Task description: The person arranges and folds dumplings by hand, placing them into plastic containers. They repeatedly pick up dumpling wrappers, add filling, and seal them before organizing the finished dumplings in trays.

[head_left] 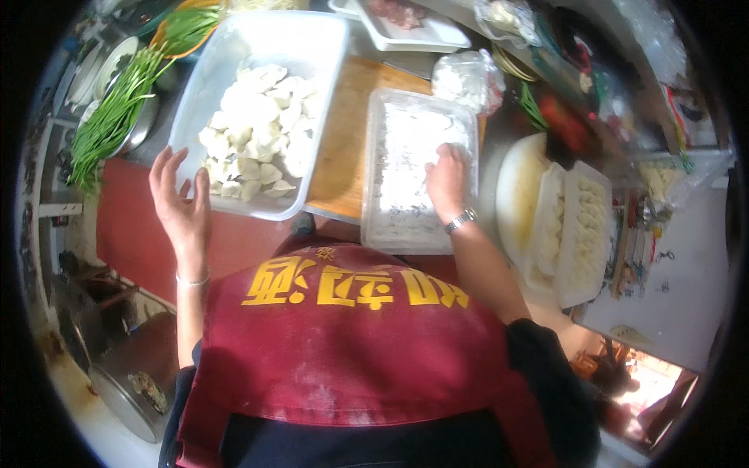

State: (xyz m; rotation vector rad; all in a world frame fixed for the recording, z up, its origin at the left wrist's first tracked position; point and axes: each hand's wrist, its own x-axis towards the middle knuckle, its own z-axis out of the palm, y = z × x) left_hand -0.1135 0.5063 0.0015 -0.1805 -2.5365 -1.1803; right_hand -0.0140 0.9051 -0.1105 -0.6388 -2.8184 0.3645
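Dumplings (257,128) lie heaped in a large translucent plastic tub (216,44). My left hand (182,199) is raised beside the tub's near left corner, fingers spread and holding nothing. To the right, a smaller clear plastic tray (404,234) has white flour-like powder (406,149) over its bottom. My right hand (447,178) is over that tray's right half with its fingers curled downward. Whether anything is under those fingers is hidden. Both containers rest on a wooden board (339,134).
Long green vegetable stalks (117,111) lie across a metal bowl at left. Raw meat (398,13) sits in a white tray (415,41) at the back. White trays of dumplings (588,228) stand at right, by a round white board (518,187). A plastic-wrapped bundle (468,79) is behind the powder tray.
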